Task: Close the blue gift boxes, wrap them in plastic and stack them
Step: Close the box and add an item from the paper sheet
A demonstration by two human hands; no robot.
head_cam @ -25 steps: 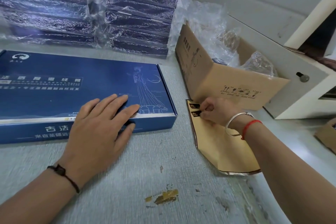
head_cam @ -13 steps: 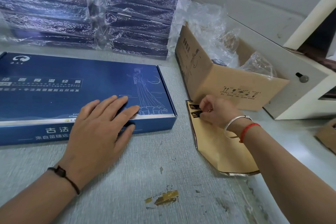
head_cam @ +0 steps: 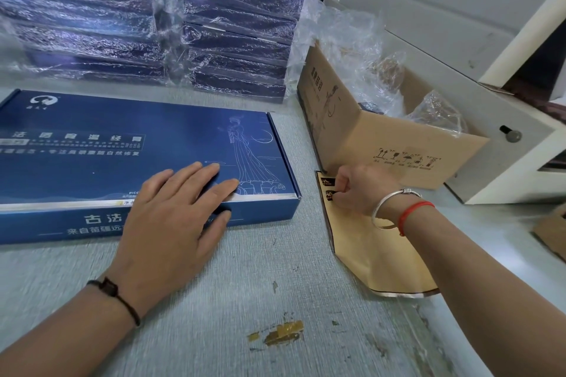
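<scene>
- The blue box (head_cam: 131,156) lies closed on the table (head_cam: 275,300), long axis left to right.
- Left hand (head_cam: 171,223) rests flat on its near right corner — fingers straight.
- Right hand (head_cam: 355,190) pinches a sticker (head_cam: 330,194) on the brown sheet (head_cam: 376,254), just right of the box — a short reach.

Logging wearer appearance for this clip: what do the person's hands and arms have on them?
Both forearms are bare, with no sleeves or gloves in view. The left hand has a thin dark cord bracelet with a small dark bead or knot at the wrist. The right hand has a plain silver bangle and, beside it, a red string bracelet.
</scene>
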